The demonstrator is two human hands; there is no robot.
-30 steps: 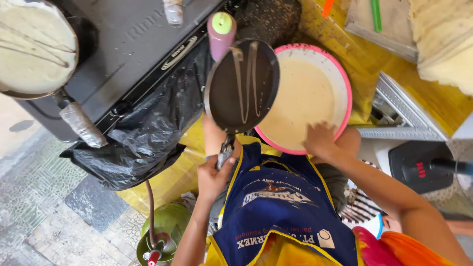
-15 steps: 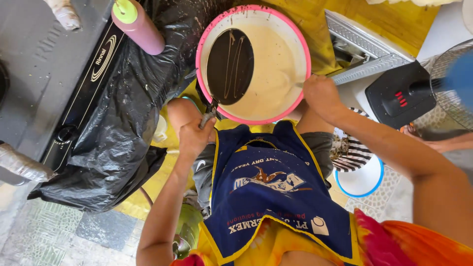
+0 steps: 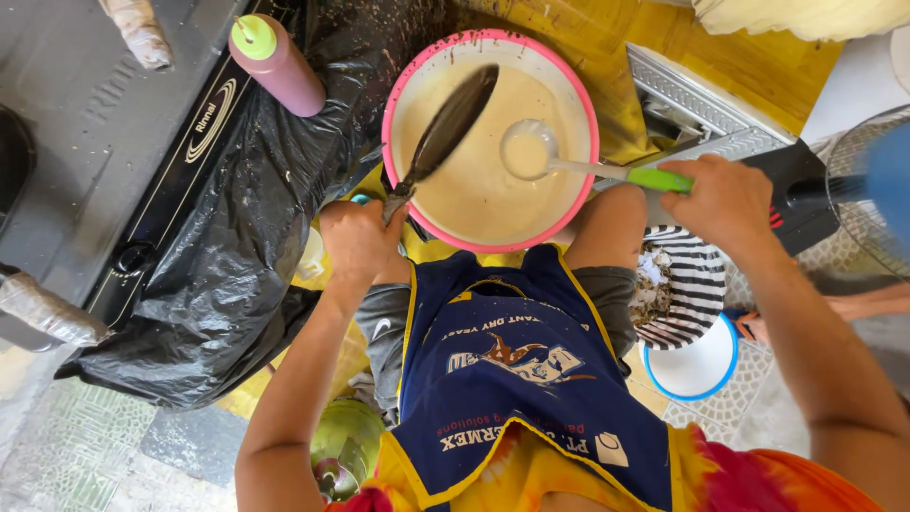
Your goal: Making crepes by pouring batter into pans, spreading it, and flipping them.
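My left hand (image 3: 358,239) grips the handle of a small dark frying pan (image 3: 453,121), which is tilted steeply on edge over the pink-rimmed bowl (image 3: 402,78) of pale batter. My right hand (image 3: 728,197) holds the green handle of a ladle (image 3: 569,166); the ladle's round cup rests in the batter to the right of the pan. The bowl sits in front of my knees, above my blue apron (image 3: 517,365).
A stove (image 3: 123,142) draped with black plastic (image 3: 227,256) lies at the left, with a purple squeeze bottle (image 3: 277,64) on it. A striped plate (image 3: 697,284) and a blue-rimmed white bowl (image 3: 701,365) sit at my right. A fan (image 3: 867,190) stands at the far right.
The pan has tipped from lying flat over the batter to nearly on edge. My right hand left the bowl's rim and now holds a ladle dipped in the batter.
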